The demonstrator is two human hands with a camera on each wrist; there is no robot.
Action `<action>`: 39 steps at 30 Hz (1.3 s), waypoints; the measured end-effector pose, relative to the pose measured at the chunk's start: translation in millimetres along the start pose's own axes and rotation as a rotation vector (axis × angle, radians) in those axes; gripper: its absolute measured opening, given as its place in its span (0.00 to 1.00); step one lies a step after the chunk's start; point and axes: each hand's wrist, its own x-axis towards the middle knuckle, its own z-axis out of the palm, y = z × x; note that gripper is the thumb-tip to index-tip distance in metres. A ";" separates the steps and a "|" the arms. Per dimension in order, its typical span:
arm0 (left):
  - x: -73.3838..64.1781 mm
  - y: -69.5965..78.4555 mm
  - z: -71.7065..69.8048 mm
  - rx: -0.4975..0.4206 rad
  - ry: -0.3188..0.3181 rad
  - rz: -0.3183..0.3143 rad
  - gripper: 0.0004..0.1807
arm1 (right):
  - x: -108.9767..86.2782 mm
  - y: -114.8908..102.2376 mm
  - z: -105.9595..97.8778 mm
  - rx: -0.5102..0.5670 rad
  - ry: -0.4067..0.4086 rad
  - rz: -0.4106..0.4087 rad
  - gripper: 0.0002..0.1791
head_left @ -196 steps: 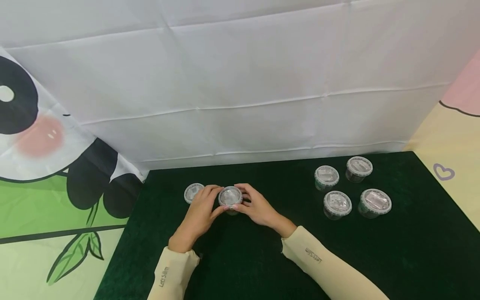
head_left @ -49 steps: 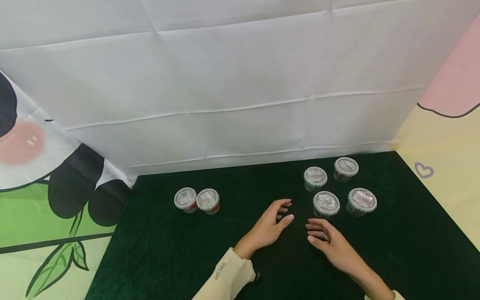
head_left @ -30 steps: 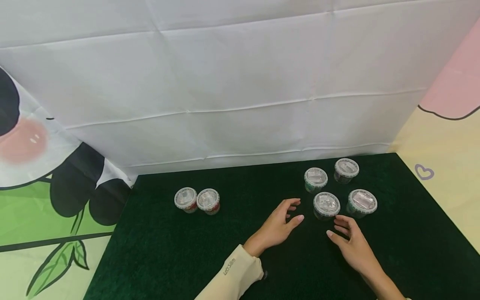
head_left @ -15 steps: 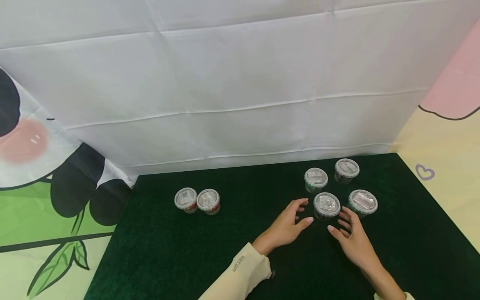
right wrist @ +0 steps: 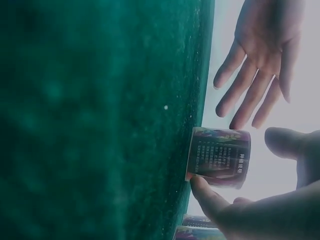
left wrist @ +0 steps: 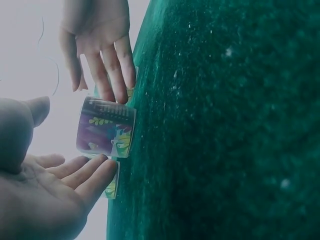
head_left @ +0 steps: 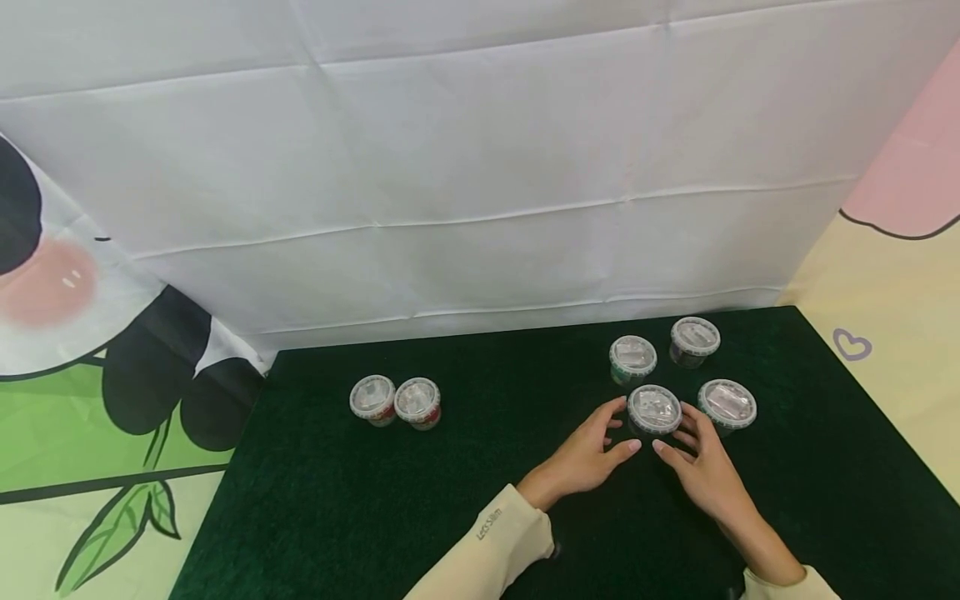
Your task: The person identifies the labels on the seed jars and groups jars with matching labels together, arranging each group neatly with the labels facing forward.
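Observation:
A small round plastic tub with a clear lid stands on the green cloth between both hands. My left hand is at its left side, fingers extended and thumb apart. At its right side is my right hand, fingertips right at the tub's wall and thumb in front. In the left wrist view the tub shows a dark printed label with coloured leaves, and the left fingertips reach its side. The right wrist view shows lines of small print on the tub, with the right index fingertip at its lower edge.
Three similar lidded tubs stand close by: one behind, one at the back right and one to the right. Two red-labelled tubs, a left one and a right one, stand together at left. A white curtain hangs behind the table.
Earlier both hands held a tub at the left; it now stands beside another there. Both hands have since moved right, and have just closed in on the front tub from its two sides.

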 end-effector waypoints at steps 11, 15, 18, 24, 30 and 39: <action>4.3 1.2 4.4 -0.041 -0.030 0.000 0.36 | 8.0 -1.9 -3.0 -0.023 0.002 -0.026 0.45; 3.3 0.8 4.6 -0.070 -0.026 -0.008 0.35 | 9.6 -2.5 -2.0 -0.028 0.018 -0.030 0.44; 1.1 0.7 5.2 -0.069 -0.017 0.009 0.34 | 10.3 -3.1 -0.8 -0.035 0.031 -0.035 0.43; -5.1 1.0 5.7 -0.050 0.016 0.059 0.34 | 9.0 -5.0 0.0 -0.039 0.032 -0.065 0.41; -12.9 1.2 -0.7 -0.046 0.066 0.076 0.31 | 4.5 -11.6 3.2 -0.021 0.012 -0.116 0.39; -24.2 -4.9 -17.6 -0.070 0.172 0.132 0.26 | -2.1 -24.3 12.1 -0.004 -0.052 -0.208 0.37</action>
